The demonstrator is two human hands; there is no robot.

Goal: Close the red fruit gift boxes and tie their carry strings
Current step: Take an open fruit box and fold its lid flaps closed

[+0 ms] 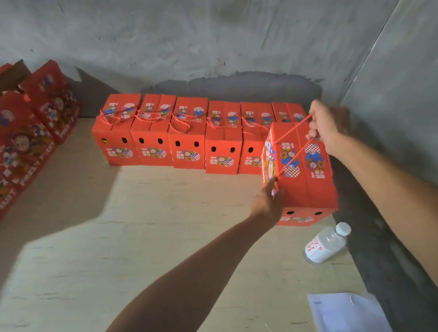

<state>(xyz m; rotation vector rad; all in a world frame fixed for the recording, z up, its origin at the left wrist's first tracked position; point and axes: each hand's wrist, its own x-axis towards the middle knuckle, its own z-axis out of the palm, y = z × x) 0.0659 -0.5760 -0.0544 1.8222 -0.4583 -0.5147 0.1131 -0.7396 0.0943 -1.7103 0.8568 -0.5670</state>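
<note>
Gripping twisted red strings [292, 141], both hands steady a rectangular cardboard box [307, 172].

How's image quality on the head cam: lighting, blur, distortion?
Head view: hard light from the right, so the right hand is bright while forearm shadows fall on the floor; motion blur softens the left hand and the flat boxes at left; wide-angle bending curves the wall edge.

You're in a bare storeroom: rough grey cement walls [223, 35], a plywood floor [128, 237], and rows of red gift boxes [188, 137].
</note>
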